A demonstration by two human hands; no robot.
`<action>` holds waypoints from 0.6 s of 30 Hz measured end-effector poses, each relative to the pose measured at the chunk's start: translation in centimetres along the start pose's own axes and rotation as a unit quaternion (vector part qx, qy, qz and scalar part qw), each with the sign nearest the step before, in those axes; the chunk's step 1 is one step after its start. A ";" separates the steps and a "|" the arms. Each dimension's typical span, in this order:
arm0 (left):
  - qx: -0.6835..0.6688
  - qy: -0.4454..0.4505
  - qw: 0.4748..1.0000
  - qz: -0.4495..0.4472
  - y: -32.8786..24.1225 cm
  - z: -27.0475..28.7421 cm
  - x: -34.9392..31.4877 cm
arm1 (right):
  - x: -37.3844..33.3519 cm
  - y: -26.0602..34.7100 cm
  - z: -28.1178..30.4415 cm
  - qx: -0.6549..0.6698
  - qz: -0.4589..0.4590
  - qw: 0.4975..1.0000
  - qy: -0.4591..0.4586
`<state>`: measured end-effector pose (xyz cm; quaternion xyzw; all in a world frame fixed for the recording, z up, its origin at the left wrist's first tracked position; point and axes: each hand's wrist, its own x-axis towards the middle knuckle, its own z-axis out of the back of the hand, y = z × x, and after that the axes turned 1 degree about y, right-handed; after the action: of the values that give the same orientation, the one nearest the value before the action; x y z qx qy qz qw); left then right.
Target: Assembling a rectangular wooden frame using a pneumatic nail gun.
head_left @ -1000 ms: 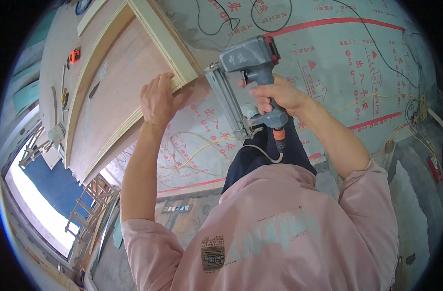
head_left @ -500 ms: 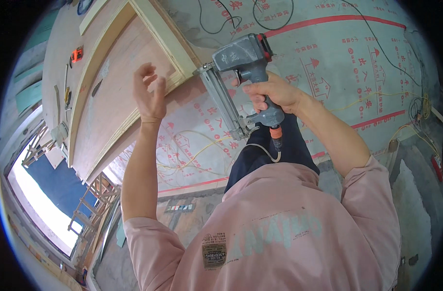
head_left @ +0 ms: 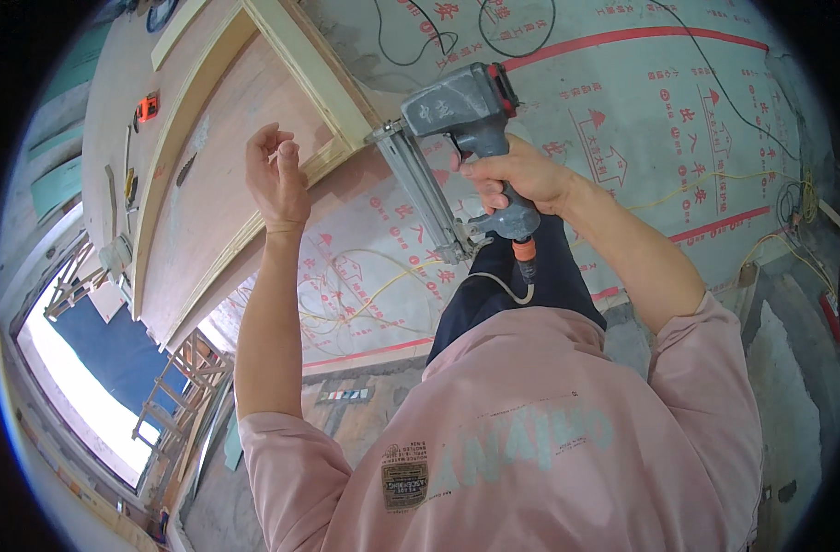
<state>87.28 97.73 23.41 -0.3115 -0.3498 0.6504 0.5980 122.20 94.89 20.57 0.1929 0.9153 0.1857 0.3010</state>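
My right hand (head_left: 530, 177) is wrapped around the grip of a grey pneumatic nail gun (head_left: 452, 103). The gun's long metal magazine slants down toward my legs, and an air hose (head_left: 510, 293) leaves the orange fitting under its handle. Its nose is at the corner of a wooden frame (head_left: 321, 78); whether it touches the wood I cannot tell. My left hand (head_left: 278, 179) is raised over the panel beside that corner, with its fingers loosely bent, thumb apart and nothing in it.
On the plywood table (head_left: 107, 110) lie an orange tape measure (head_left: 147, 108) and a dark blade-like piece (head_left: 186, 169). Printed protective sheeting (head_left: 622, 120) covers the floor, crossed by a black cable (head_left: 714, 87) and yellow cords (head_left: 383, 308). Timber trestles (head_left: 195, 363) stand at the left.
My left hand has shifted slightly left, and its fingers have curled in more. My right hand and the nail gun have stayed almost where they were.
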 end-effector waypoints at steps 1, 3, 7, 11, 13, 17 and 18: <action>-0.014 -0.006 1.000 0.003 0.0 0.0 0.0 | -0.1 0.0 0.0 0.005 -0.002 1.000 -0.006; -0.015 -0.009 1.000 0.002 0.1 0.0 0.2 | -0.5 0.1 -0.2 0.011 -0.002 1.000 -0.011; -0.016 -0.013 1.000 0.003 0.3 0.0 0.3 | -1.2 0.9 -0.5 0.001 0.011 1.000 -0.012; -0.011 -0.014 1.000 0.014 0.3 0.0 0.2 | -1.2 1.5 -1.1 -0.041 0.029 0.999 -0.017; -0.022 -0.016 1.000 0.015 0.3 -0.1 0.1 | -0.8 1.6 -1.4 -0.036 0.021 0.999 -0.006; -0.016 -0.011 1.000 0.022 0.3 -0.1 0.1 | -0.8 1.6 -1.6 -0.040 0.011 0.999 -0.006; -0.009 -0.013 1.000 0.013 0.3 -0.1 0.1 | -0.7 1.6 -1.6 -0.037 0.012 0.999 -0.002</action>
<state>87.16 97.84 23.11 -0.3132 -0.3594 0.6587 0.5821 122.14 95.59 22.87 0.1929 0.9049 0.2226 0.3072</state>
